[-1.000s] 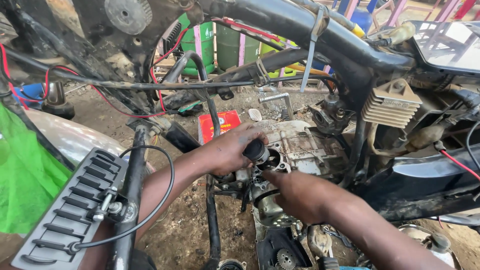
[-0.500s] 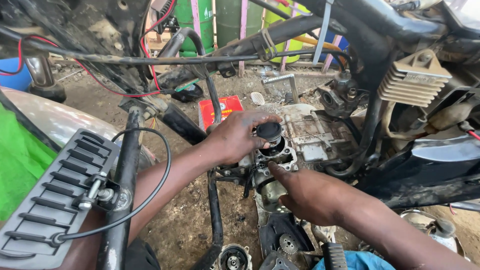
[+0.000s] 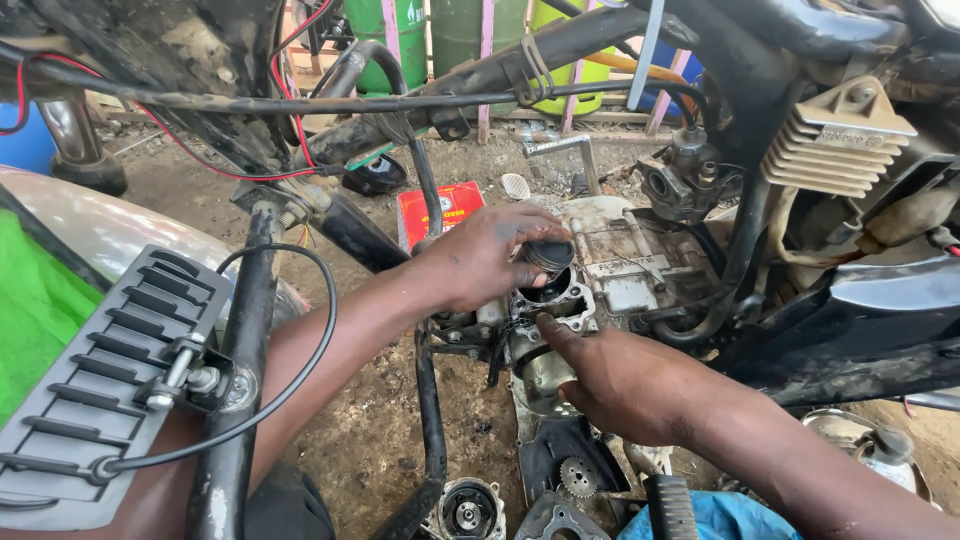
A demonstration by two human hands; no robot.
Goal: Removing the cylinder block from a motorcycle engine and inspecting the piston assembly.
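piston [image 3: 548,256] seemingly lower, left hand [image 3: 480,258] gripping

Above the engine block [image 3: 620,265], a frame tube [image 3: 560,45] and cable [image 3: 300,103] bar entry. Left of it a down tube [image 3: 428,380] crowds; bare ground [image 3: 370,440] beyond stays open.

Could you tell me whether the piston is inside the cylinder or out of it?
Out. The left hand holds the piston just above the cylinder, whose dark bore shows open beneath it.
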